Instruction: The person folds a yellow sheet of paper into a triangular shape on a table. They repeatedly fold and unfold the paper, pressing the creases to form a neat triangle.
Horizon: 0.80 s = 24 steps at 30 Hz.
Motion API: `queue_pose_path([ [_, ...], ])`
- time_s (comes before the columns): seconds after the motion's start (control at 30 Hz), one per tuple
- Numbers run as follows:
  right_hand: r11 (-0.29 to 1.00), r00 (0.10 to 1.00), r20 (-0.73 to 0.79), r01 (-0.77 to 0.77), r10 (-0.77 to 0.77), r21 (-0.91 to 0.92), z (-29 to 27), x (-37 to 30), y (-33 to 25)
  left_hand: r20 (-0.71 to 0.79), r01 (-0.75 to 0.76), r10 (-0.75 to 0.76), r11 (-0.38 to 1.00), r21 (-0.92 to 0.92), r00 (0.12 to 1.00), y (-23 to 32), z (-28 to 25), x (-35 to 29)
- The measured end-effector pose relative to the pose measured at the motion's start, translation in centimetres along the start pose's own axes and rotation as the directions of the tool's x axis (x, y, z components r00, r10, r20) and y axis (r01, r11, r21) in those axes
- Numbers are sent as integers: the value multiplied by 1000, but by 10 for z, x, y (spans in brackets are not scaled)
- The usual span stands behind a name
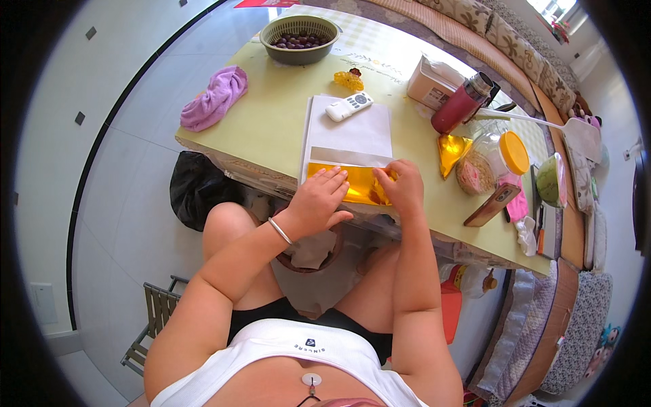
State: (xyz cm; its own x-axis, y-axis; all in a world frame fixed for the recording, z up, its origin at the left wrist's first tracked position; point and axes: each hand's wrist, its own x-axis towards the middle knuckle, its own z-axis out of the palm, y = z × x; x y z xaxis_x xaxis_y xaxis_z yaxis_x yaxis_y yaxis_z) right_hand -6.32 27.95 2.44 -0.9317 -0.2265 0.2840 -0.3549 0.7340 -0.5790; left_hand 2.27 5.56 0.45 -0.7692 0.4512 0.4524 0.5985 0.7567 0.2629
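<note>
A shiny gold foil sheet (361, 184) lies at the near edge of the table, on the lower part of a stack of white paper (347, 136). My left hand (317, 201) rests flat on the foil's left half, its fingers stretched out and a silver bangle at the wrist. At the foil's right end, the fingers and thumb of my right hand (404, 186) are closed on its edge, where the foil looks creased. A white remote control (349, 106) lies across the top of the paper. Farther right sits a folded gold foil piece (452, 152).
A basket of dark round fruit (300, 41) and a purple cloth (215, 98) lie far left. To the right stand a red thermos (461, 105), a yellow-lidded jar (481, 166), a phone (493, 205) and a cardboard box (430, 83). Beneath the table is a bin (315, 263).
</note>
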Motion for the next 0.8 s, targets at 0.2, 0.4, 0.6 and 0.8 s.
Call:
queue_pose_path([
  [0.2,994,996,-7,-86,86,-72,-3,1,10,24,-1,0,1000,8,1000,-1,-2,2],
  [0.4,995,997,-37,-66,63,-79,2,-1,12,49,-4,4,1000,3,999,-2,0,2],
  [0.6,988,994,-59,-104,97,-116,1,-2,11,55,7,-8,1000,26,998,0,3,1],
  [0.8,998,972,-227,-63,63,5,8,-2,30,-1,-7,7,997,76,1000,-6,10,1],
])
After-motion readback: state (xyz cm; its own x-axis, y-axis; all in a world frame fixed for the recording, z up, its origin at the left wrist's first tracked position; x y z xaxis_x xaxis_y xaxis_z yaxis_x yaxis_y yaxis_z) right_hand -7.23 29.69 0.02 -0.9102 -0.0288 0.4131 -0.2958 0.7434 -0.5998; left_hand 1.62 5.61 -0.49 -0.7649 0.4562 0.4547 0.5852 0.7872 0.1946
